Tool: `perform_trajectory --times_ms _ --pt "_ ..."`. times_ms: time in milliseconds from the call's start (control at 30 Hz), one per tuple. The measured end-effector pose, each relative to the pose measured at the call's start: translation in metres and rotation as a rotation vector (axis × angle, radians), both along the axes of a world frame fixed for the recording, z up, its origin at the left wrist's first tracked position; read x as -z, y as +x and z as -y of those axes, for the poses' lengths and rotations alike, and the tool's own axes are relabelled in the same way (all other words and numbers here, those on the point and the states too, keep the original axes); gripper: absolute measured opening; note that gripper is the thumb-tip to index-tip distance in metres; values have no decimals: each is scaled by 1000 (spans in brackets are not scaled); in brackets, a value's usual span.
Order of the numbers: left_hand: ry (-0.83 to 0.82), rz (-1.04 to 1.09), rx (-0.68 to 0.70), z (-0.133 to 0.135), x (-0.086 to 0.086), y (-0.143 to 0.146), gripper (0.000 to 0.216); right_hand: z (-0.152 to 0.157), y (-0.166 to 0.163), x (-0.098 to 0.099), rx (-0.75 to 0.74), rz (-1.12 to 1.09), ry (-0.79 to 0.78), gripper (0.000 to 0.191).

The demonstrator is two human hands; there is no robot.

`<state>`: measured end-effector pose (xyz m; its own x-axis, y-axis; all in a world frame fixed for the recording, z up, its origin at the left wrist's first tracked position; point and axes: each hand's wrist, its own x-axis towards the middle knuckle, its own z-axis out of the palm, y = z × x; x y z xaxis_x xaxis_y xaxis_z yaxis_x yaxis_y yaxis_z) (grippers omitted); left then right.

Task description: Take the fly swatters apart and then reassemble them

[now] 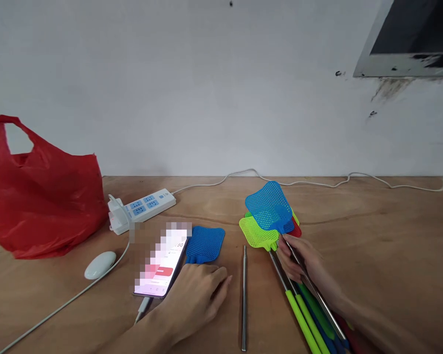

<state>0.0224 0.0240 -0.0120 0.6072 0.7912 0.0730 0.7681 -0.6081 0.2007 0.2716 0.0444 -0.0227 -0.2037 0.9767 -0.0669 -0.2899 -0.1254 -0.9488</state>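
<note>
My right hand is closed around the metal rod of a blue fly swatter, holding it tilted over a pile of others. Under it a lime green fly swatter shows, with parts of red and blue heads behind. My left hand has its fingers curled at the neck of a loose blue fly swatter head; the fingertips are partly hidden. Between my hands a bare metal rod lies on the table.
A lit phone with a charging cable lies left of my left hand. Beyond it are a white power strip, a white oval mouse-shaped object and a red plastic bag. A white cord runs along the wall.
</note>
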Motion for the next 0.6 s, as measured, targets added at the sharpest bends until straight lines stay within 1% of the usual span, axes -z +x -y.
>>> perform_trajectory --times_ms 67,167,267,333,400,467,533,600 --pt "-3 72 -3 1 2 -3 36 -1 1 4 -106 -74 -14 43" --pt "24 250 -63 0 2 -9 34 3 0 3 -248 -129 -55 44" --pt "47 466 -166 -1 0 -14 22 10 -1 -1 -319 -120 -80 47" --pt "16 587 -257 -2 -1 -14 12 13 -2 -2 -346 -114 -84 49" --pt "-57 688 -315 -3 -2 -14 17 15 -2 -2 -380 -109 -85 50" --pt "-169 780 -307 -2 -3 -13 27 16 -2 0 -405 -93 -88 50" --pt "-317 867 -225 -1 -3 -14 34 16 -3 1 -428 -79 -89 52" --pt "-492 903 -119 1 -4 -15 41 16 -4 1 -450 -62 -102 54"
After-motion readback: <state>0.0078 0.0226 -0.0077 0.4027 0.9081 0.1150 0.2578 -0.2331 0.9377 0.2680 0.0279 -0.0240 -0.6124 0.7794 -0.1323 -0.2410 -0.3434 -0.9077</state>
